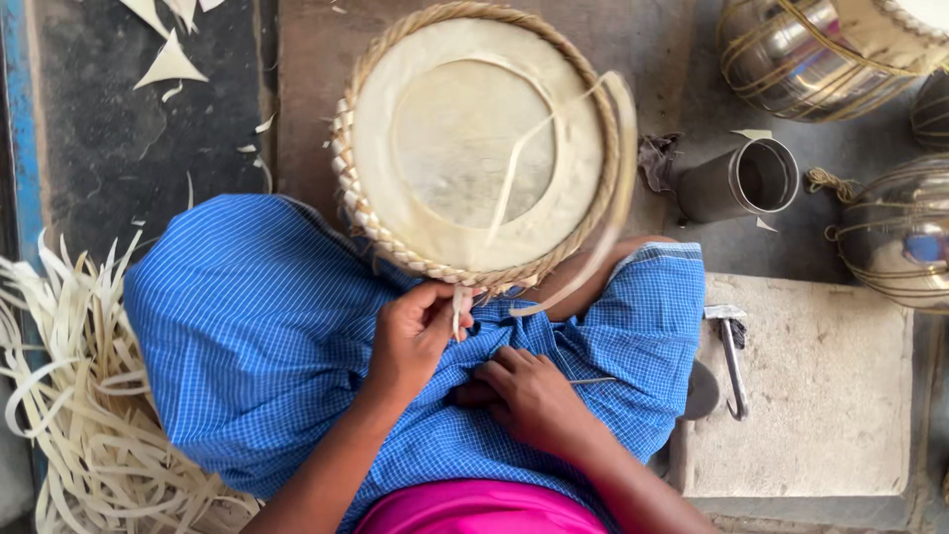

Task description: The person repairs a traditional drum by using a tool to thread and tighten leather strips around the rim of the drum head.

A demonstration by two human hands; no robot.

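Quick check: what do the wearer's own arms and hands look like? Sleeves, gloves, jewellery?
Both forearms are bare with no sleeves showing. The left hand and right hand wear no gloves; no rings, bangles or watch show. Clothing below: a blue checked cloth and a pink garment.

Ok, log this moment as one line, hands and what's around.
left hand: pinching pale strip at round woven tray rim | right hand: on blue cloth, thin metal needle | metal cup right

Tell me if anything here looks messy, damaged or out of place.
Nothing looks damaged. Pale offcuts lie scattered on the dark mat, and one loose strip trails across the round woven basket; its rim is only partly bound.
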